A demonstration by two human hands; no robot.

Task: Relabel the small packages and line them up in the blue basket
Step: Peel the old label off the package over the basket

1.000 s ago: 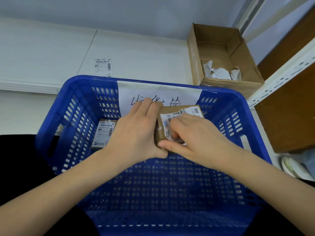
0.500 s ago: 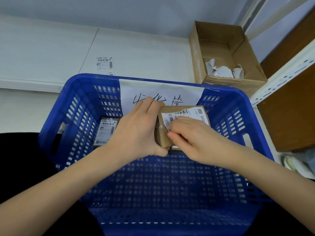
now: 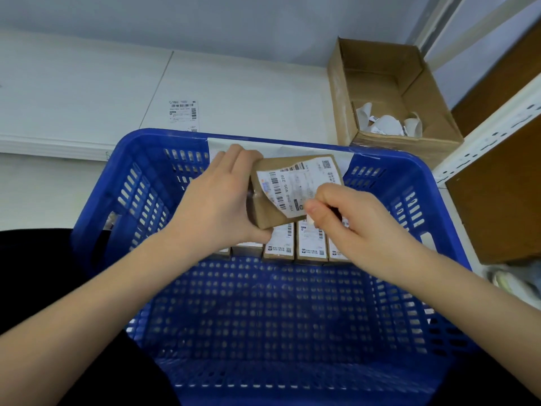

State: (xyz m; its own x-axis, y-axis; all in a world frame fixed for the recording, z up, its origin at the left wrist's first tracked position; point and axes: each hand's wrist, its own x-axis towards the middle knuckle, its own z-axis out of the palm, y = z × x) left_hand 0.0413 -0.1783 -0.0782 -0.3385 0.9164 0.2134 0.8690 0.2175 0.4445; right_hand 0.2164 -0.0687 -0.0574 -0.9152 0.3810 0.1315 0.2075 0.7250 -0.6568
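Above the blue basket point(image 3: 96, 200), the right hand point(image 3: 348, 218) pinched the white label point(image 3: 295, 189) at its near corner, while the left hand point(image 3: 216, 200) gripped the small brown package point(image 3: 263, 215) by its left side. Labelled packages point(image 3: 310, 244) stood in a row beneath. Farther right sat a cardboard box point(image 3: 380, 68) holding paper scraps point(image 3: 386, 124).
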